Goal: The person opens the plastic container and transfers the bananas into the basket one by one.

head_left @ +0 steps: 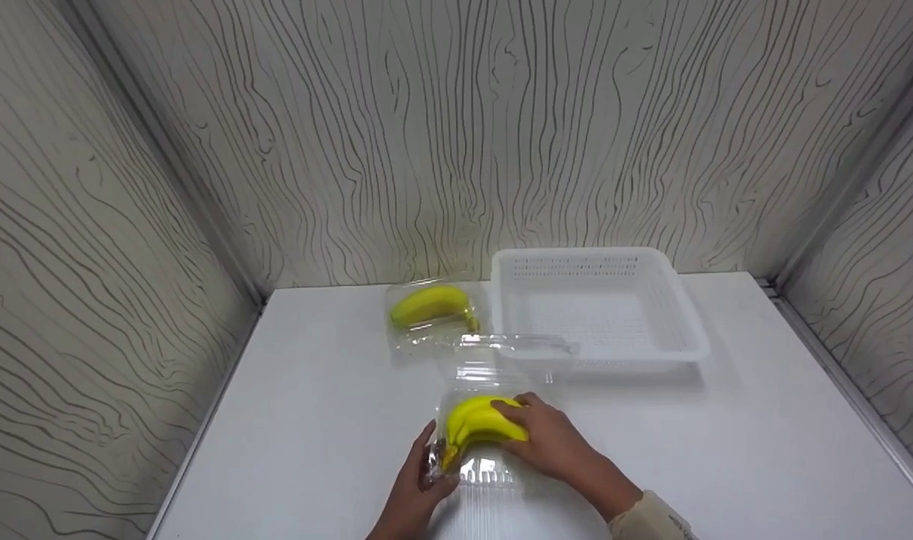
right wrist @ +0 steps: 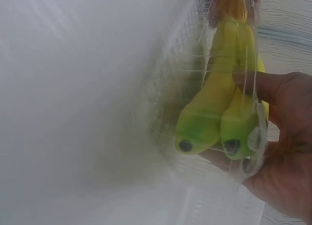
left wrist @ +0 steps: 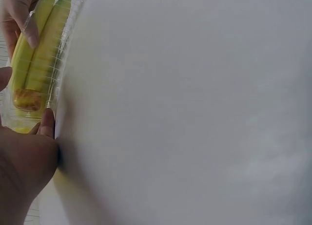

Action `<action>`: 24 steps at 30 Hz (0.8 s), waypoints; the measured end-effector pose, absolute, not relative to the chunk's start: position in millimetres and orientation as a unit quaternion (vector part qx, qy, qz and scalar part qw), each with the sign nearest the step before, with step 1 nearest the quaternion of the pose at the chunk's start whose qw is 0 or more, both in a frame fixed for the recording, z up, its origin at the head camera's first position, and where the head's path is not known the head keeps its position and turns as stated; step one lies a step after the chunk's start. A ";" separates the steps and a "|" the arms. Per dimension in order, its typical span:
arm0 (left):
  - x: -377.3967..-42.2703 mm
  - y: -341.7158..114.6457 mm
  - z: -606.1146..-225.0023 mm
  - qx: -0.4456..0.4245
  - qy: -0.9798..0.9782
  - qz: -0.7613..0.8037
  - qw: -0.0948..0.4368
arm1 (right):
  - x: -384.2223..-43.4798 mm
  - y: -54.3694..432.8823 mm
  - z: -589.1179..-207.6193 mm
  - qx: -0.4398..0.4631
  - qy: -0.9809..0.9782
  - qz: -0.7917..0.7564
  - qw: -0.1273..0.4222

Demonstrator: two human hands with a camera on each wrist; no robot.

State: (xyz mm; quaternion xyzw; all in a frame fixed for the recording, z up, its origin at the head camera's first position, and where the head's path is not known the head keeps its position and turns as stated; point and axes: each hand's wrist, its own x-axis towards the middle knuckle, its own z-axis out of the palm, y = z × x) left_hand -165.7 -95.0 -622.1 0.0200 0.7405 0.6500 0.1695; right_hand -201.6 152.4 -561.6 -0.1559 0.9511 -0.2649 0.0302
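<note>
Head view: bananas [head_left: 471, 416] sit in the near clear box [head_left: 486, 474], between the hands — lid [head_left: 494, 373] open on the far side. Bunch lies crosswise, slightly slanted: stem end near-left beside the left hand [head_left: 420, 484], tips at the right hand [head_left: 550, 439]. Right hand grasps the bunch toward its tips; left hand grips the box's left edge — nearer the stem.
</note>
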 end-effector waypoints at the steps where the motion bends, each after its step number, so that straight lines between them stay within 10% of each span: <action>1: -165.8 -94.8 -622.3 0.019 0.741 0.649 0.170 | -201.9 152.4 -561.6 -0.157 0.952 -0.262 0.028; 24: -165.8 -96.7 -626.4 0.038 0.749 0.637 0.180 | -200.5 154.7 -541.6 -0.154 0.951 -0.263 -0.052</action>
